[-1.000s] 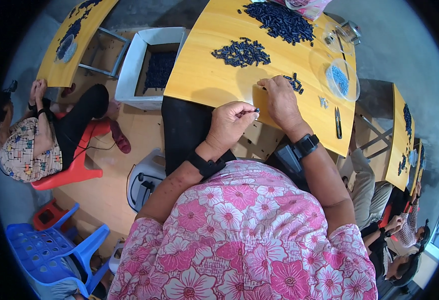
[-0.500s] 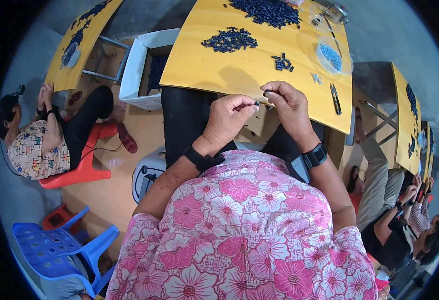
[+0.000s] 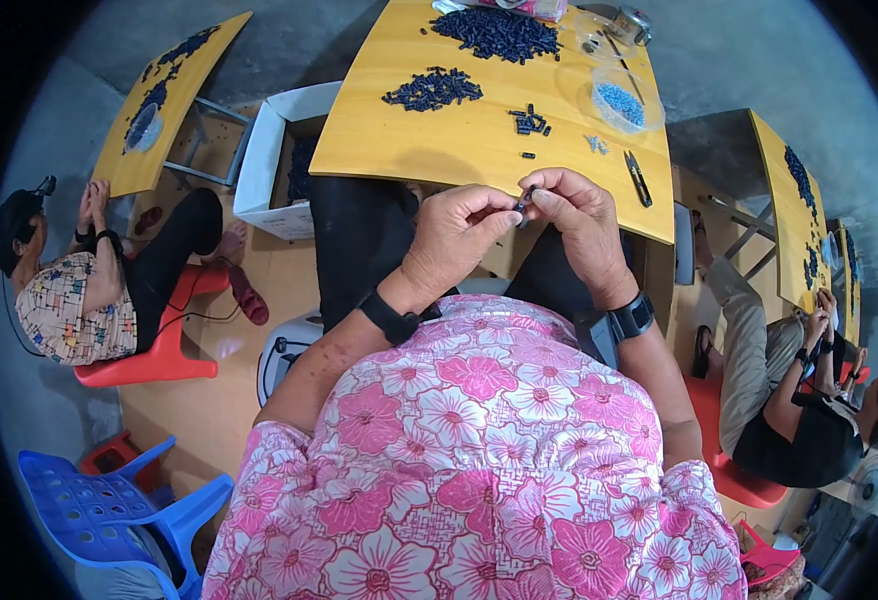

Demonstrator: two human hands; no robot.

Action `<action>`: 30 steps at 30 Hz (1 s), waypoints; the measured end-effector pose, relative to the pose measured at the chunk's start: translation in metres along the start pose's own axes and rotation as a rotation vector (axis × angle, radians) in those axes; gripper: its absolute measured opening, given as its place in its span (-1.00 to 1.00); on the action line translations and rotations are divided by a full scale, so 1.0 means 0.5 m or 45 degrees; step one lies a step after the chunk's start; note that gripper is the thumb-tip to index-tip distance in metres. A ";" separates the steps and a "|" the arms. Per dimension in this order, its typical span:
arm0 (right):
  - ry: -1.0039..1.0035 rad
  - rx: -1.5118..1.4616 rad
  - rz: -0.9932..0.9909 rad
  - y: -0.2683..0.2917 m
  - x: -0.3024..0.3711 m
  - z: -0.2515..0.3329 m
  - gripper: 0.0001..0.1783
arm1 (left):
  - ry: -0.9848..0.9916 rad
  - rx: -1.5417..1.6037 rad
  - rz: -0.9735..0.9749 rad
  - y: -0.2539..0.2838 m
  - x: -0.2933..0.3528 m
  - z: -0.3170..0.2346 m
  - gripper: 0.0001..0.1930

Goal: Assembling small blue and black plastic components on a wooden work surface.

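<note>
Just off the near edge of the yellow table (image 3: 399, 150), my two hands meet. My left hand (image 3: 459, 232) is closed, thumb and forefinger pinching a small dark piece (image 3: 521, 207). Against it, the fingertips of my right hand (image 3: 581, 225) pinch another small black piece (image 3: 531, 190). Fingers partly cover both, so I cannot tell whether they are joined. Beyond my hands lie one short black cylinder (image 3: 528, 155) and a small group of black cylinders (image 3: 531, 122). A cluster of tiny pale bits (image 3: 596, 144) sits close by, beside black thread snips (image 3: 638, 180).
Farther back are a medium heap (image 3: 433, 90) and a large heap of black cylinders (image 3: 497, 35). A clear tub of blue bits (image 3: 621, 106) and a metal cup (image 3: 631, 25) stand right. A white box (image 3: 259, 190) is left of the table. People sit at tables either side.
My hands have come together, bringing the two small dark pieces into contact or nearly so. The view has shifted, and a single black cylinder now shows near the table edge.
</note>
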State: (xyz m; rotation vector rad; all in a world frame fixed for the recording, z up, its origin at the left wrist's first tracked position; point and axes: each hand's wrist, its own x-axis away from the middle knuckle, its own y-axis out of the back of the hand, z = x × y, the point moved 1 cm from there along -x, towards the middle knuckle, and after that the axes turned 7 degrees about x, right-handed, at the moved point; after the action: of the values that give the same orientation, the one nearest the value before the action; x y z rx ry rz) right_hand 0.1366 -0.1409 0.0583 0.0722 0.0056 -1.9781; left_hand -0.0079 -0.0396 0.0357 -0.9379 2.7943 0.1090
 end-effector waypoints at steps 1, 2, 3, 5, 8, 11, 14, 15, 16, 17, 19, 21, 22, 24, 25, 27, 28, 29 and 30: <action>-0.002 -0.053 -0.011 0.001 0.003 0.002 -0.83 | -0.008 0.001 0.018 -0.002 -0.001 0.002 -0.89; -0.003 -0.053 -0.013 0.003 0.003 0.002 -0.83 | -0.008 0.002 0.020 -0.003 -0.002 0.002 -0.89; -0.002 -0.066 -0.008 0.005 0.004 0.000 -0.83 | -0.003 -0.001 0.025 -0.004 -0.002 0.000 -0.89; -0.006 -0.082 -0.005 0.006 0.006 -0.004 -0.83 | 0.008 -0.004 0.032 -0.004 -0.001 0.000 -0.89; -0.015 -0.087 0.007 0.004 0.005 -0.009 -0.83 | 0.017 -0.056 0.033 0.000 0.000 0.002 -0.90; -0.011 -0.117 0.034 0.001 0.001 -0.012 -0.83 | 0.007 -0.003 0.027 0.004 0.001 0.002 -0.90; -0.023 -0.094 0.027 -0.004 0.001 -0.011 -0.83 | 0.007 -0.011 0.019 0.009 0.003 0.004 -0.90; -0.015 -0.089 0.025 -0.005 0.000 -0.011 -0.83 | 0.014 -0.022 0.017 0.010 0.003 0.006 -0.90; -0.006 -0.085 0.023 -0.006 0.000 -0.012 -0.83 | 0.022 -0.032 0.016 0.011 0.004 0.008 -0.90; -0.008 -0.084 0.027 -0.007 -0.001 -0.014 -0.83 | 0.023 -0.031 0.012 0.008 0.004 0.008 -0.90; -0.006 -0.051 0.027 -0.006 0.000 -0.016 -0.83 | -0.083 0.041 -0.072 0.004 0.004 0.005 -0.91; -0.004 -0.047 0.024 -0.008 0.000 -0.017 -0.84 | -0.075 0.017 -0.063 0.005 0.004 0.006 -0.91; 0.000 -0.043 0.020 -0.008 0.000 -0.017 -0.84 | -0.069 -0.006 -0.051 0.006 0.003 0.008 -0.91; 0.007 -0.028 0.024 -0.006 0.001 -0.018 -0.84 | -0.075 0.006 -0.053 0.005 0.004 0.013 -0.91; 0.014 -0.013 0.027 -0.005 0.001 -0.019 -0.84 | -0.081 0.019 -0.055 0.005 0.004 0.016 -0.91; 0.028 0.009 0.033 -0.004 0.001 -0.017 -0.84 | -0.087 0.016 -0.050 0.005 0.004 0.020 -0.91; 0.043 0.031 0.039 -0.004 0.001 -0.016 -0.84 | -0.092 0.012 -0.046 0.005 0.004 0.021 -0.90; 0.042 0.030 0.040 -0.003 0.000 -0.017 -0.84 | -0.090 0.011 -0.047 0.007 0.004 0.020 -0.90; 0.054 0.064 0.049 -0.001 0.000 -0.017 -0.84 | -0.032 -0.022 -0.003 0.009 0.005 0.017 -0.91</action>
State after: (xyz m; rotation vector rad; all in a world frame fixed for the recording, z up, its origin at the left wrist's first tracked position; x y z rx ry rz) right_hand 0.1365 -0.1405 0.0499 0.1461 -0.0182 -1.9379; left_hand -0.0112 -0.0362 0.0269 -0.9369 2.7740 0.1436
